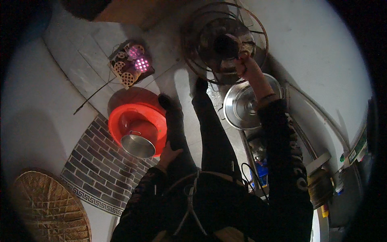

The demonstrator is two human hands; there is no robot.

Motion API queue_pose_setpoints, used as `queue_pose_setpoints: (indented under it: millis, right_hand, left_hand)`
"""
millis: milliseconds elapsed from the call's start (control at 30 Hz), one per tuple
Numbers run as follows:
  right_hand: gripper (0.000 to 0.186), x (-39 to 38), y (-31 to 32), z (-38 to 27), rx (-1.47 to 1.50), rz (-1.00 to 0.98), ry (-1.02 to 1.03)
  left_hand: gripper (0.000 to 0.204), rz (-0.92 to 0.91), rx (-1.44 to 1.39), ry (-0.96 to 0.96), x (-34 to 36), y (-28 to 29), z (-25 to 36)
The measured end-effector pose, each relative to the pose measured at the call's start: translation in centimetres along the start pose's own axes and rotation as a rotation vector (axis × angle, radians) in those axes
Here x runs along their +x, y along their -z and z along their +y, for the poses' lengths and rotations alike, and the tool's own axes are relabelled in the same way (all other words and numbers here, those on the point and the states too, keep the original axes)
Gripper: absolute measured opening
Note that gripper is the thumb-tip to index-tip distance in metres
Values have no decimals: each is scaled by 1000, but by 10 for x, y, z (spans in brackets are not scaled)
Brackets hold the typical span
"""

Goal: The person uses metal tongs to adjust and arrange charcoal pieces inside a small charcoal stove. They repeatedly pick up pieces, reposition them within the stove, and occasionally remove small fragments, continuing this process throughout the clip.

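My right hand (pixel 244 66) reaches out over a round, dark stove (pixel 207 50) ringed by a rusty metal frame (pixel 262 30). Its fingers are closed near the stove's dark centre; what they hold, if anything, is too dim to make out. Just below that forearm is a shiny round metal lid or pan (pixel 238 107) with side handles. My left hand (pixel 171 155) rests on my left thigh with its fingers apart, holding nothing. Beside it stands a red plastic basin (pixel 117 121) with a metal pot (pixel 138 146) in front of or inside it; I cannot tell which.
Left of the stove, several honeycomb coal briquettes (pixel 127 78) lie on a dark holder, some glowing pink. A thin metal rod (pixel 94 97) sticks out from it. A woven bamboo tray (pixel 48 205) leans at the lower left. Blue items (pixel 260 173) and cables lie by my right leg.
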State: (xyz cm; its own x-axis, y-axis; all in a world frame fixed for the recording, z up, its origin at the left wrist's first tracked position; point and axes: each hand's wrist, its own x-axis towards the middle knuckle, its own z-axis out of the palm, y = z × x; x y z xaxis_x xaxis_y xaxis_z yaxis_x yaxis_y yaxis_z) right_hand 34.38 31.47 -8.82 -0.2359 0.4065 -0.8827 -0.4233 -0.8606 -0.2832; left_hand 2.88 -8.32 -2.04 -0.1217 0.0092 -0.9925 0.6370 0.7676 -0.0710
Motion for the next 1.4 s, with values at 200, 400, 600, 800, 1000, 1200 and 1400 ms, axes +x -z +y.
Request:
queue_pose_setpoints:
  millis: [200,400,600,800,1000,1200,1400]
  right_hand:
    - [23,-17,16,-3,-79,-180,-73]
    - [25,-47,30,-2,226,-153,-242]
    - [23,3,25,15,68,-48,-210]
    - [20,15,22,-39,-771,36,-431]
    - [19,-6,18,-78,-393,163,-413]
    - [11,24,0,-34,-166,137,-114]
    - [15,22,5,-34,-878,157,-373]
  left_hand:
    - [103,4,-6,25,-1,2,8]
    - [103,-4,-146,-90,3,4,5]
    - [108,-13,-28,-43,-2,8,13]
    - [109,14,27,-16,-1,6,9]
    - [108,-4,38,-33,3,3,4]
    - [111,4,15,-37,6,-1,1]
    - [110,22,-24,-76,8,-3,-2]
